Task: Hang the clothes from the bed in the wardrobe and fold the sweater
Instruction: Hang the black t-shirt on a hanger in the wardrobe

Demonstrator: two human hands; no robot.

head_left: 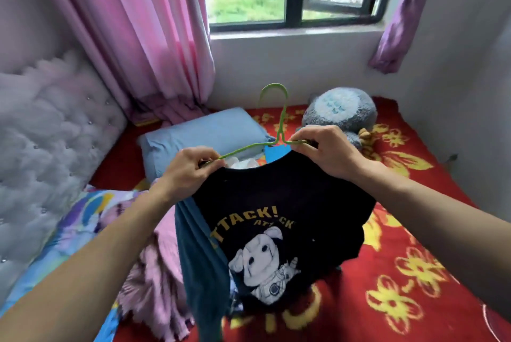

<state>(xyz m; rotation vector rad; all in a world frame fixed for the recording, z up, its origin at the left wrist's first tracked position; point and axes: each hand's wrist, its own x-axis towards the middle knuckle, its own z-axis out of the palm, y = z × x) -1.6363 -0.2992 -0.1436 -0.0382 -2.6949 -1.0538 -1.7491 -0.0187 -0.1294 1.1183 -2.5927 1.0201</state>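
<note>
Knitwear [154,272], pink, likely the sweater, lies unfolded on the bed [414,258] at near left. Black T-shirt [276,203] above it: my left hand [188,173] and right hand [329,151] each pinch a shoulder onto the green hanger [278,120]. Hanging away and folding both remain.

Bare forearms reach in from 7 and 4 o'clock. The left hand [190,171] and right hand [327,152] each pinch the green hanger [279,140], knuckles up

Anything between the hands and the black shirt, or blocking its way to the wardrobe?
Nothing visible: the left hand and right hand grip the black shirt on the green hanger at both shoulders. The wardrobe is out of view.
</note>
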